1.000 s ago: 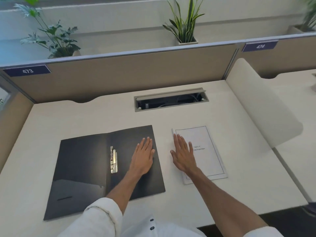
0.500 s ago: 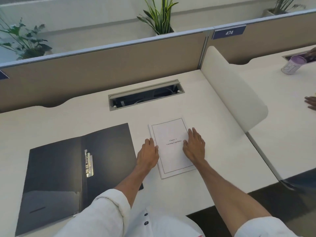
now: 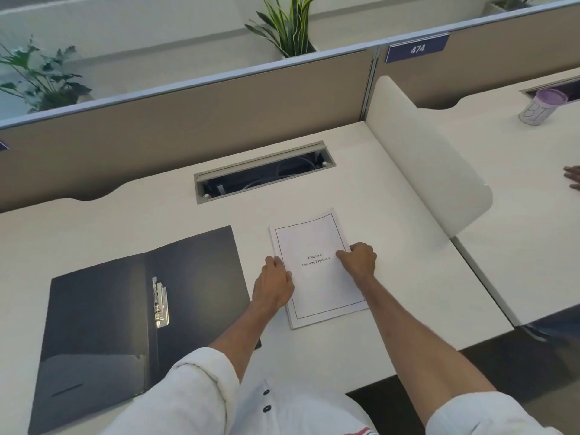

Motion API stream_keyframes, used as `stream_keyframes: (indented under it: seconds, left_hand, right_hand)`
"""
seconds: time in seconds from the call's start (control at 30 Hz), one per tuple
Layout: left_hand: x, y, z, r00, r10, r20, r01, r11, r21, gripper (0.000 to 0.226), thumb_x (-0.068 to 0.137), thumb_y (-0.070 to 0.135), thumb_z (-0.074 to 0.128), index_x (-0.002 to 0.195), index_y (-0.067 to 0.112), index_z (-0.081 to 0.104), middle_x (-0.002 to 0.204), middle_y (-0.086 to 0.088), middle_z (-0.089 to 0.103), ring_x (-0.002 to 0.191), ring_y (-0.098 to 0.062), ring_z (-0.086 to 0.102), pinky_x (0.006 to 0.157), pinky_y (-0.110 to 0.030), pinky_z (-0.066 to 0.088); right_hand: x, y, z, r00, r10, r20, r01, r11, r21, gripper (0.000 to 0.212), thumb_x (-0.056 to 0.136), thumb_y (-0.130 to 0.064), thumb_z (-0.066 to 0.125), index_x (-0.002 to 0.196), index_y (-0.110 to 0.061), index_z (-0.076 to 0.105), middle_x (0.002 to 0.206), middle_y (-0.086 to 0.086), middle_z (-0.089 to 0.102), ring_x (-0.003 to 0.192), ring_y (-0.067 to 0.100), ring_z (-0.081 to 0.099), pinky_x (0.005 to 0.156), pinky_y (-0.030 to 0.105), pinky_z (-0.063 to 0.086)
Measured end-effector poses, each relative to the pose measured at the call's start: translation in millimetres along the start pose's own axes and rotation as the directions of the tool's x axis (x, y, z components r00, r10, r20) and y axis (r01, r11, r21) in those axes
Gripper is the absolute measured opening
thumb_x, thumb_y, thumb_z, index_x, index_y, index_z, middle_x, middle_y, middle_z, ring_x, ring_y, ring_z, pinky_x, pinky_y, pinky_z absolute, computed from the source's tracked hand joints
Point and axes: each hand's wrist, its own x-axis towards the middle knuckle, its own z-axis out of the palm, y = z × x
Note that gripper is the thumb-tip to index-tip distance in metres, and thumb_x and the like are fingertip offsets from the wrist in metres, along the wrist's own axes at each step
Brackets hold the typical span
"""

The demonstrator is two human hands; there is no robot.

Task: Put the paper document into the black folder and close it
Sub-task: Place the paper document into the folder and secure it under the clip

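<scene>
Head view only. Paper document [image 3: 317, 268] lies flat on worktop [image 3: 392, 221], roughly mid-worktop, closer to the near edge than the far one, long side running near-to-far w/ slight tilt. Looks like a thin stack, sheet edges showing at left and bottom. Cover has black border and printed title "Chapter 6 Learning Experience".

Left hand [image 3: 274, 285] on doc's left edge, fingers curled, fingertips touching the edge about halfway along. Right hand [image 3: 359, 259] on doc's right edge, fingers curled over it, thumb on the cover. Both hands pinch the doc at opposite sides; can't tell if it's off the surface at all.

Black folder [image 3: 103, 315] lies open flat toward worktop's left side, near the front-left corner, just beside the doc, not touching it as far as visible. Metal clip [image 3: 160, 302] sits along its spine. Left forearm crosses folder's right flap corner.

Cable tray slot [image 3: 263, 172] near worktop's far edge, lid up. Beige partition [image 3: 188, 120] behind it, label "474" [image 3: 417, 49]. Purple-lidded cup [image 3: 543, 106] on neighbouring desk, right.
</scene>
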Motion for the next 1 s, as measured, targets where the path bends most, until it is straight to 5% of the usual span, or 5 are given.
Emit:
stream_keyframes:
  seconds: [0.27, 0.5, 0.67, 0.83, 1.0]
  left_hand:
    - [5.2, -11.0, -0.2, 0.999, 0.020, 0.026, -0.018, 0.998, -0.057, 0.050, 0.114, 0.026, 0.043, 0.154, -0.004, 0.038, 0.143, -0.020, 0.044, 0.113, -0.044, 0.062, 0.090, -0.049, 0.053]
    - [10.5, -46.8, -17.0, 0.992, 0.005, 0.130, 0.045, 0.923, -0.383, 0.032, 0.109, 0.027, 0.051, 0.127, 0.001, 0.058, 0.122, -0.015, 0.061, 0.109, -0.037, 0.064, 0.100, -0.045, 0.054]
    - [-10.0, -75.2, -29.5, 0.984, -0.110, 0.144, 0.175, 0.783, -0.597, 0.050, 0.108, 0.019, 0.056, 0.155, 0.002, 0.050, 0.110, -0.004, 0.065, 0.106, -0.028, 0.067, 0.089, -0.032, 0.051]
    - [-32.2, -120.3, -35.2, 0.981, -0.157, 0.118, 0.193, 0.668, -0.718, 0.020, 0.105, 0.016, 0.059, 0.104, 0.002, 0.074, 0.098, -0.012, 0.077, 0.085, -0.025, 0.074, 0.083, -0.047, 0.069]
    - [-67.3, -171.8, -49.8, 0.954, -0.299, -0.029, 0.191, 0.680, -0.707, 0.019, 0.108, 0.014, 0.061, 0.119, 0.013, 0.076, 0.107, -0.005, 0.079, 0.083, -0.021, 0.079, 0.060, -0.029, 0.067]
  right_hand:
    - [-33.0, -3.2, -10.9, 0.987, -0.159, 0.020, 0.155, 0.980, 0.122, 0.016, 0.093, -0.024, 0.060, 0.107, -0.017, 0.060, 0.102, 0.001, 0.073, 0.091, 0.030, 0.068, 0.078, 0.039, 0.052]
    - [-56.3, -14.1, -16.8, 0.953, -0.293, -0.073, 0.301, 0.942, 0.152, 0.006, 0.095, -0.027, 0.061, 0.099, -0.027, 0.057, 0.097, -0.008, 0.074, 0.087, 0.025, 0.068, 0.074, 0.039, 0.050]
    - [-69.3, -31.3, -2.7, 0.946, -0.320, -0.059, 0.321, 0.890, 0.323, 0.008, 0.091, -0.030, 0.066, 0.096, -0.028, 0.061, 0.093, 0.001, 0.077, 0.080, 0.021, 0.067, 0.075, 0.038, 0.052]
    - [-95.3, -57.8, 32.1, 0.937, -0.348, -0.006, 0.322, 0.859, 0.398, 0.009, 0.093, -0.024, 0.067, 0.091, -0.030, 0.061, 0.089, 0.005, 0.076, 0.072, 0.019, 0.062, 0.071, 0.033, 0.048]
    - [-122.9, -82.9, 86.4, 0.931, -0.356, 0.085, 0.290, 0.860, 0.420, 0.012, 0.094, -0.019, 0.067, 0.090, -0.028, 0.061, 0.086, 0.011, 0.075, 0.068, 0.021, 0.058, 0.070, 0.034, 0.047]
